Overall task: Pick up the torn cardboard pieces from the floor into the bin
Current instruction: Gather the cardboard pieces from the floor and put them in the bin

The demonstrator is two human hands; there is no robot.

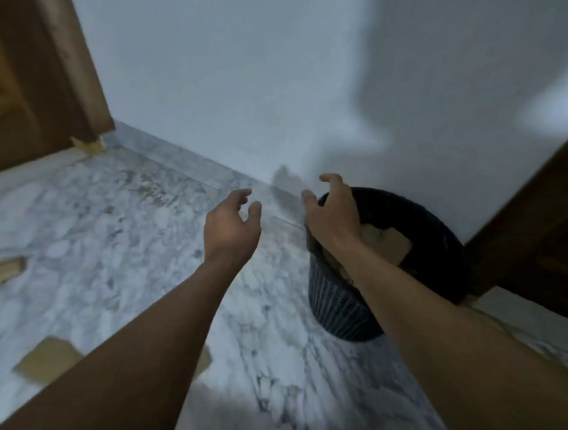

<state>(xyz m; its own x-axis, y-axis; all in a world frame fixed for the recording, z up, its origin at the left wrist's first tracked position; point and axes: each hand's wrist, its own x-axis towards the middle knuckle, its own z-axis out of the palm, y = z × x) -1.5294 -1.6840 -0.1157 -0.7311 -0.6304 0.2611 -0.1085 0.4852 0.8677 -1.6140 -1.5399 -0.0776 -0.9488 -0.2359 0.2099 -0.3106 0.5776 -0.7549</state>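
Note:
A dark slatted bin (341, 307) stands on the marble floor against the white wall, with brown cardboard pieces (389, 243) inside it. My right hand (334, 211) hovers over the bin's left rim, fingers spread and empty. My left hand (231, 226) is held out to the left of the bin, above the floor, fingers apart and holding nothing. Torn cardboard pieces lie on the floor at the left: one (2, 272) near the left edge, a larger one (47, 360) lower down, and another (202, 361) partly hidden under my left forearm.
A wooden door (18, 81) stands at the back left, with a small cardboard scrap (89, 146) at its foot. Dark wooden furniture (549, 231) sits right of the bin. The image is motion-blurred.

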